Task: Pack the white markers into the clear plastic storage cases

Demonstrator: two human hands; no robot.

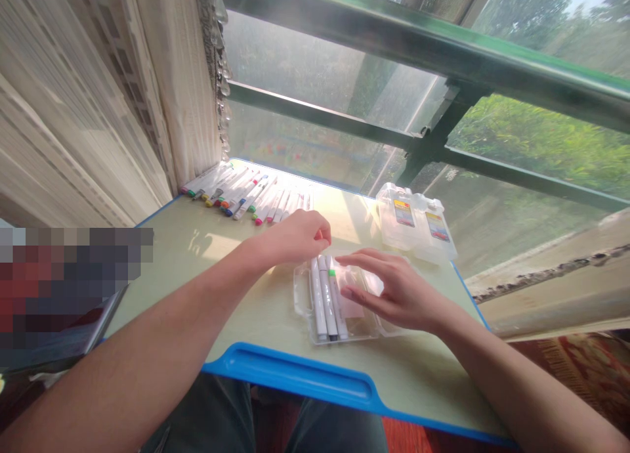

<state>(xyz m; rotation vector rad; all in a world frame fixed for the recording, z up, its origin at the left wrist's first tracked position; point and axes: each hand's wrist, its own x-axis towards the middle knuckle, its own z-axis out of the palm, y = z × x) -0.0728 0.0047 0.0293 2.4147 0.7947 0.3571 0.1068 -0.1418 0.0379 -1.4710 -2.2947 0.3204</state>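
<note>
A clear plastic marker case lies on the pale lap table with three white markers side by side in its left part; one has a green cap end. My right hand lies flat on the case's right part, fingers stretched out over it. My left hand hovers just above the case's far end, fingers curled together in a pinch; a bit of red shows at the fingertips, and I cannot make out what it is.
A row of several white markers with coloured caps lies at the table's far left. Two clear plastic cases with labels sit at the far right. The table has a blue rim. A window lies beyond, a curtain at left.
</note>
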